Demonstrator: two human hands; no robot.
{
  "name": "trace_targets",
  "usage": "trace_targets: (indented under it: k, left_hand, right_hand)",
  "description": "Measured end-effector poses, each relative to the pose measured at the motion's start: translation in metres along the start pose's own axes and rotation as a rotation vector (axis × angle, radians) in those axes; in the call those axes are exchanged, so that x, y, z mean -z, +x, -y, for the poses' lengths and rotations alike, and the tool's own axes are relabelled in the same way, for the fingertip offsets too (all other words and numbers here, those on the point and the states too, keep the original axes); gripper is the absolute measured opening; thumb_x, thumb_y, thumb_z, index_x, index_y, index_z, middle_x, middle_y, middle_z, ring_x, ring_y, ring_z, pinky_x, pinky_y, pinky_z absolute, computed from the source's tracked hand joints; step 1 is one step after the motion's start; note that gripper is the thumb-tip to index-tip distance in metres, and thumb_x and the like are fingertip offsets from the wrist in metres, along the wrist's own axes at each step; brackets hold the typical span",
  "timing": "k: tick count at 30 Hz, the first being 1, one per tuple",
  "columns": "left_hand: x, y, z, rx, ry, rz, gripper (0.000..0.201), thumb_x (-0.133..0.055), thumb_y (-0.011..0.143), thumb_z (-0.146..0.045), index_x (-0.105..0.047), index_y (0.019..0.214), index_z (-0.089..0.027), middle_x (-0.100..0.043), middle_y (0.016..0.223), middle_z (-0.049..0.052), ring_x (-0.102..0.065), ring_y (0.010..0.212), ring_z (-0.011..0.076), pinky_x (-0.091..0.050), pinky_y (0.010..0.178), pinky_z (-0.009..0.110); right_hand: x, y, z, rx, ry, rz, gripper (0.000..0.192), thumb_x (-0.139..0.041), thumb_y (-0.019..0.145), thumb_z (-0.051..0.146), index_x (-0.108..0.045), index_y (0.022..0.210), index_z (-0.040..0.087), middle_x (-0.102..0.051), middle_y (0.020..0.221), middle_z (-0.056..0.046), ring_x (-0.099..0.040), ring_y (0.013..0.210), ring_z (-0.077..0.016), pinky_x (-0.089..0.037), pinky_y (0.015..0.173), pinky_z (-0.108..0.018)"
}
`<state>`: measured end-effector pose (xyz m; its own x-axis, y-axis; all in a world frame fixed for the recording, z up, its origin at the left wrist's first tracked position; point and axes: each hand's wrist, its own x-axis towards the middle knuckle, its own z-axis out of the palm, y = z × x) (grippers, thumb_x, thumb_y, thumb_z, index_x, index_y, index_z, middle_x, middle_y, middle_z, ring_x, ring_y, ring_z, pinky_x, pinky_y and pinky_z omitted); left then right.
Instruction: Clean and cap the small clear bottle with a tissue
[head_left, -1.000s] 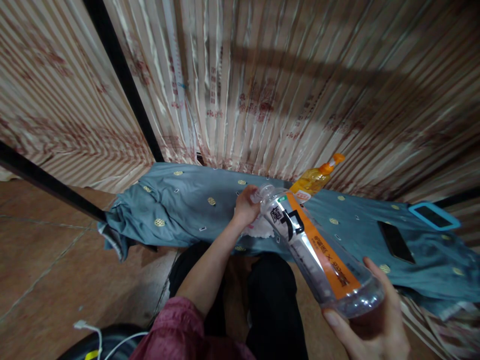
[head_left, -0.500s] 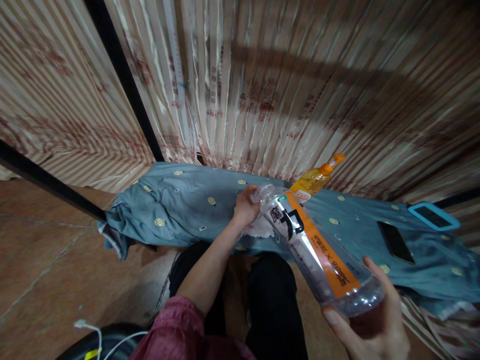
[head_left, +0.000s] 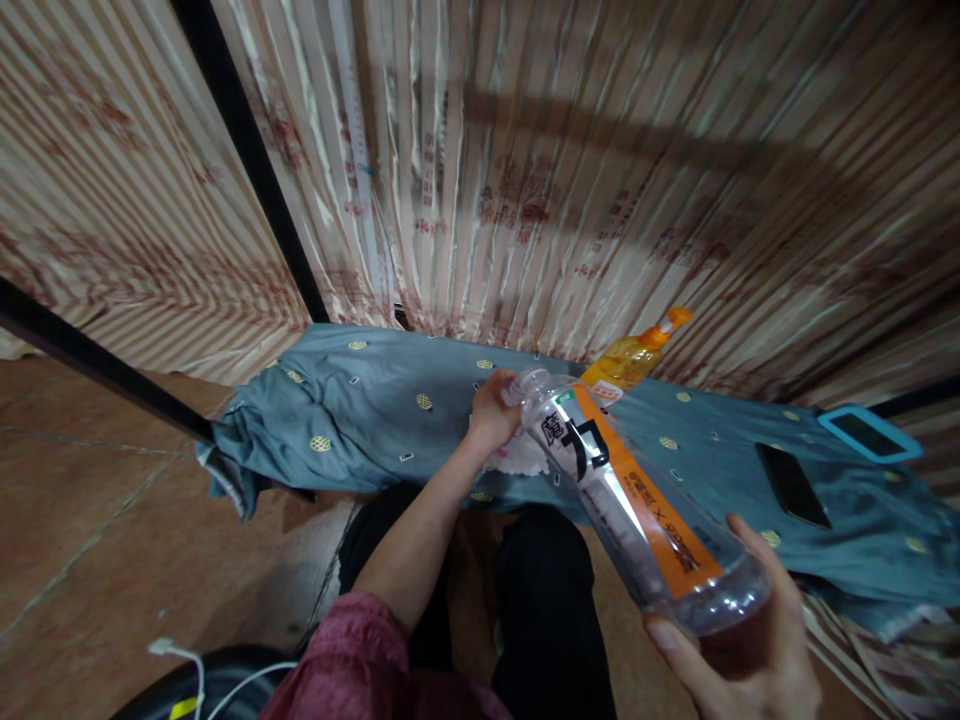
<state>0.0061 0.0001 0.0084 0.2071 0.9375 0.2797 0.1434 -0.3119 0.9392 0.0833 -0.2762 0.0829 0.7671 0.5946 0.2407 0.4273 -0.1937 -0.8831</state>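
Here, seated before a low surface draped in a blue-grey cloth with small gold dots [head_left: 375, 420], I cup the base of a clear plastic drink bottle with an orange and white label [head_left: 630, 495] in my right hand [head_left: 739, 650], fingers curled round its bottom. The bottle slants away from me, neck toward the cloth. My left hand [head_left: 491, 410] closes round its mouth, seemingly working the cap; I cannot tell whether the cap is on. The next move likely calls for a firm twist while my right hand steadies the base. Behind stands a yellow bottle with an orange spout [head_left: 634, 358]; a dark phone [head_left: 793, 485] lies further right.
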Motion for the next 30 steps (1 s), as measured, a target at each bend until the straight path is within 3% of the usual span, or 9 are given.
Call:
trace_targets:
  k: [4,12,18,24,30]
  left_hand:
    - [0.0008,-0.0001,0.0003,-0.002,0.007,0.013,0.020,-0.076,0.073,-0.012,-0.067,0.089,-0.020,-0.078,0.095,0.005,-0.072,0.091,0.0227,-0.055,0.085,0.032]
    - [-0.0015,0.0001,0.0007,0.008,0.004,-0.001,0.025,-0.075,0.070,-0.004,-0.065,0.088,-0.019,-0.077,0.093,0.004,-0.072,0.090,0.0222,-0.055,0.084,0.032]
    - [-0.0012,0.0002,0.0006,0.006,0.005,0.004,0.026,-0.075,0.069,-0.004,-0.066,0.088,-0.019,-0.077,0.092,0.004,-0.072,0.089,0.0217,-0.055,0.083,0.031]
    - [-0.0002,-0.0002,0.0008,0.003,0.004,0.013,0.024,-0.076,0.071,-0.007,-0.066,0.089,-0.019,-0.077,0.093,0.004,-0.071,0.089,0.0216,-0.054,0.083,0.032]
    - [-0.0006,0.0002,0.0020,-0.002,0.000,0.007,0.022,-0.079,0.071,-0.014,-0.066,0.088,-0.020,-0.077,0.093,0.005,-0.072,0.090,0.0227,-0.055,0.083,0.032]
  right_hand:
    - [0.0007,0.0001,-0.0011,0.043,-0.033,-0.006,0.114,-0.084,0.066,0.072,-0.042,0.159,0.021,-0.044,0.159,-0.015,-0.060,0.122,-0.0330,-0.058,0.092,-0.043]
    - [0.0007,-0.0001,-0.0012,0.087,-0.052,0.005,0.109,-0.081,0.071,0.071,-0.042,0.159,0.021,-0.035,0.165,-0.013,-0.046,0.141,-0.0374,-0.059,0.091,-0.041]
    - [0.0001,-0.0006,0.0024,0.055,-0.037,-0.002,0.113,-0.083,0.068,0.072,-0.041,0.160,0.021,-0.043,0.159,-0.014,-0.058,0.127,-0.0340,-0.057,0.097,-0.044]
    - [0.0010,0.0021,-0.0042,0.128,-0.058,-0.005,0.107,-0.082,0.072,0.069,-0.043,0.158,0.019,-0.034,0.166,-0.013,-0.033,0.152,-0.0395,-0.060,0.090,-0.040]
    - [0.0032,0.0028,-0.0058,0.162,-0.095,0.005,0.105,-0.080,0.074,0.069,-0.043,0.159,0.021,-0.039,0.163,-0.012,-0.030,0.154,-0.0406,-0.059,0.095,-0.044]
